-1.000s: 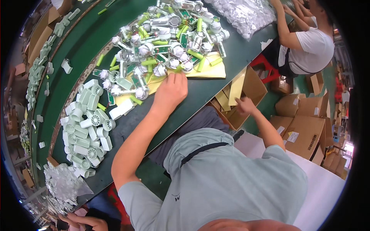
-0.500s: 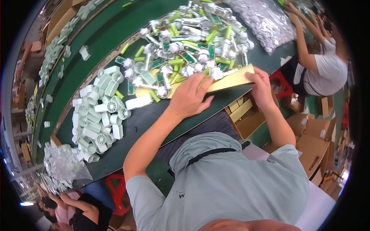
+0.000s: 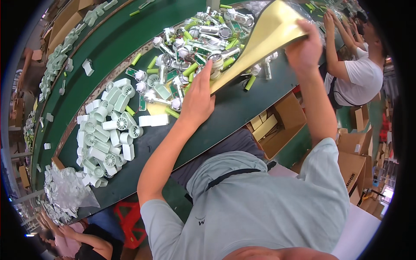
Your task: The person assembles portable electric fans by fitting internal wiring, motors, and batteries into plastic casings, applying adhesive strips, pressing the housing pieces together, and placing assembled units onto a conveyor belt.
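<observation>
A bendy yellow sheet [image 3: 271, 32] with a dark underside rises in a curve from the table. My right hand [image 3: 305, 52] grips its right edge, holding that side up and twisted. My left hand [image 3: 198, 97] lies at the sheet's lower left end, fingers stretched out beside the parts and touching the sheet's edge; its fingertips are partly among the parts. Heaped behind and left of the sheet are white-and-grey device parts [image 3: 212, 31] with green circuit boards and lime-green cylindrical cells. Another bit of yellow sheet [image 3: 158, 109] shows under the heap's left end.
Pale green plastic housings [image 3: 102, 125] are piled at the left of the dark table [image 3: 149, 141]. A clear bag [image 3: 65, 186] of parts sits at its near left end. Beyond runs a green conveyor [image 3: 102, 41]. An open cardboard box [image 3: 284, 130] stands below the table's edge; co-workers sit on both sides.
My right hand has lifted the sheet's right side up and away from me, bending it over the heap. Some parts have shifted leftward. My left hand has slid slightly left, its fingers now closer together.
</observation>
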Motion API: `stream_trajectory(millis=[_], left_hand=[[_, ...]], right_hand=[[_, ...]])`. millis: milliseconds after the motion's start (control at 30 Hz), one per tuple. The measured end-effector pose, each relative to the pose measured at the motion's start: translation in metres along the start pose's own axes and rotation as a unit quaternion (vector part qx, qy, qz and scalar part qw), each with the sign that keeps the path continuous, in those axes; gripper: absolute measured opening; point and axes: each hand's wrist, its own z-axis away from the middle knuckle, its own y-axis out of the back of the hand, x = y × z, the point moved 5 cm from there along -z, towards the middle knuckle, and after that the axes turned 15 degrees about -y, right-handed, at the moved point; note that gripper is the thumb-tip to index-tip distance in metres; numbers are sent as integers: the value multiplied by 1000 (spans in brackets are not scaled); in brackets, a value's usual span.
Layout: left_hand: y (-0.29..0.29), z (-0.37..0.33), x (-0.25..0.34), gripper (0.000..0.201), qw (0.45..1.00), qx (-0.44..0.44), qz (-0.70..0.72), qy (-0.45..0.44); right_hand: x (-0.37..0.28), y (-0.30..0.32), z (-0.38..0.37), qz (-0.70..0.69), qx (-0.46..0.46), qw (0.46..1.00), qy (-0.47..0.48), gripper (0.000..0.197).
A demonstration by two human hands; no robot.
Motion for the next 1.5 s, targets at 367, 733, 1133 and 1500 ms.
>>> stream_trajectory(millis=[367,733,1133,1500], left_hand=[[-8,16,18,50,982,-48,-161,-82],[24,20,83,34,987,-71,125,-73],[133,16,149,54,793,144,583,-100],[234,59,163,43,857,284,405,-144]], right_hand=[[-94,331,44,109,213,968,-74,63],[112,479,346,641,559,451,-271,39],[271,429,263,644,310,551,-430,47],[105,354,132,345,324,880,35,19]])
